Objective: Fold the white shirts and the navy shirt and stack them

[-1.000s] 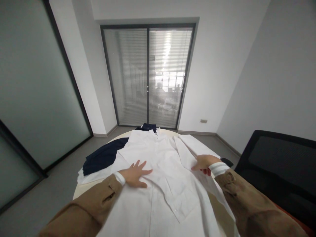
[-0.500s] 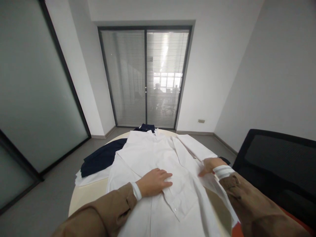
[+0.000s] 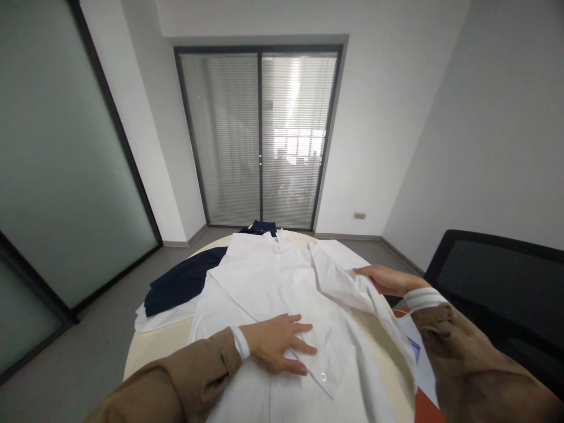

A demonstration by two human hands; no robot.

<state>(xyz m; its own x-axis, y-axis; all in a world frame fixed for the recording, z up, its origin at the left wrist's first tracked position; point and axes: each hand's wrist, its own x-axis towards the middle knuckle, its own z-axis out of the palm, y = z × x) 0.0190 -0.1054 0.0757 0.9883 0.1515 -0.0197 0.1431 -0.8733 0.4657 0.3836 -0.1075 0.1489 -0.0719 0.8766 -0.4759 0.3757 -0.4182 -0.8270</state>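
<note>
A white shirt [image 3: 251,276] lies spread on the round cream table [image 3: 143,346], its collar at the far end. The left-hand sleeve is folded across the front, its buttoned cuff near the middle. My left hand [image 3: 279,343] rests flat on that cuff area, fingers spread. At the table's right side, my right hand [image 3: 390,280] grips the outer edge of the other sleeve [image 3: 348,282], which is partly turned inward and bunched. Some of its fingertips are hidden by the cloth.
Dark navy folded clothing [image 3: 185,282] lies on white cloth [image 3: 165,317] at the table's left. Another dark garment [image 3: 262,227] sits at the far edge. A black mesh chair [image 3: 497,288] stands close on the right, with something red and white beside the table.
My right hand has moved up and outward along the right sleeve, whose fold now lies differently. My left hand has slid slightly nearer, with its fingers spread wider.
</note>
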